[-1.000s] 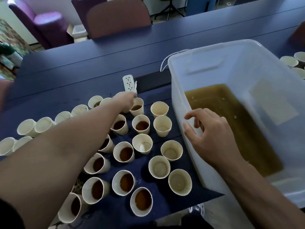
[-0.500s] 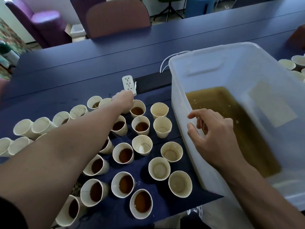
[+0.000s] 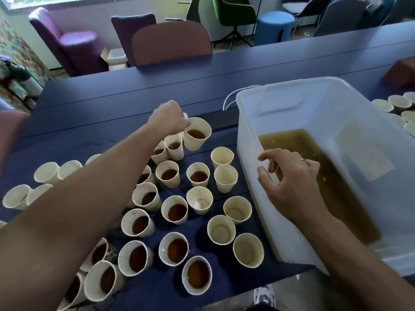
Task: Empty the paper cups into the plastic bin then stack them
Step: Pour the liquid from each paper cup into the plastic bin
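Left hand [image 3: 168,117] grips a full paper cup [image 3: 197,134] at its rim, lifted above the far cups. Right hand [image 3: 289,178] hangs released over the plastic bin [image 3: 292,104], right. We judge carrying; tipping into the bin comes next.

Left arm fully extended toward the desk's far side, left hand [image 3: 169,116] knuckles-up, fingers curled, pinching the rim of a filled paper cup [image 3: 197,134] held clear of the desk. Right hand [image 3: 289,176] nearer the front edge — fingers loosely bent and spread, thumb apart, holding nothing, forearm bare.
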{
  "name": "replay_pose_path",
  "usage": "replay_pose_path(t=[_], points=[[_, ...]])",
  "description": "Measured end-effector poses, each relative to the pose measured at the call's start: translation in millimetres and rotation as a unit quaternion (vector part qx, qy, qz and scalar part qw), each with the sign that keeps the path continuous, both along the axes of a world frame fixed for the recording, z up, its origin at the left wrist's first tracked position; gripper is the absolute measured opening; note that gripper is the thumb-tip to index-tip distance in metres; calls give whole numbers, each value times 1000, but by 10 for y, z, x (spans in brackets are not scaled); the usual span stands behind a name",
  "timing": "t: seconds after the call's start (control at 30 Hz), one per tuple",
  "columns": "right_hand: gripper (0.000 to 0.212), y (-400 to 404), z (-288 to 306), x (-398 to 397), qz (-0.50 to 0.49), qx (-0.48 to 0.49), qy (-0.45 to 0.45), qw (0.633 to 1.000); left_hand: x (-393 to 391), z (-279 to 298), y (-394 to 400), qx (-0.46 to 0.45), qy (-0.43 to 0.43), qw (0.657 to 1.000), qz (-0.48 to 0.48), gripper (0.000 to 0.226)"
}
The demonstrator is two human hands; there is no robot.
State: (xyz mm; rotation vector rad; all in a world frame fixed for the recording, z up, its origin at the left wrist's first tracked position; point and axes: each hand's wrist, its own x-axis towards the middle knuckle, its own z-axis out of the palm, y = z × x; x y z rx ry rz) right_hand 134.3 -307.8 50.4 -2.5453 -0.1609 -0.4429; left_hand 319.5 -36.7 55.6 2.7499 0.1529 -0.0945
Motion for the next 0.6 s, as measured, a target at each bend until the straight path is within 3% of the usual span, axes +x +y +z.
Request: replay_pose_path(t=[0.2, 0.43, 0.6], points=[[24, 166, 207, -35, 32, 16, 24, 999, -388, 815, -172, -108, 7, 994, -23, 23], [88, 459, 370, 114, 77, 231, 120, 962, -853, 1271, -478, -176, -13, 981, -79, 23], [83, 493, 364, 120, 67, 330, 76, 938, -1091, 1378, -717, -207, -9, 973, -102, 22]])
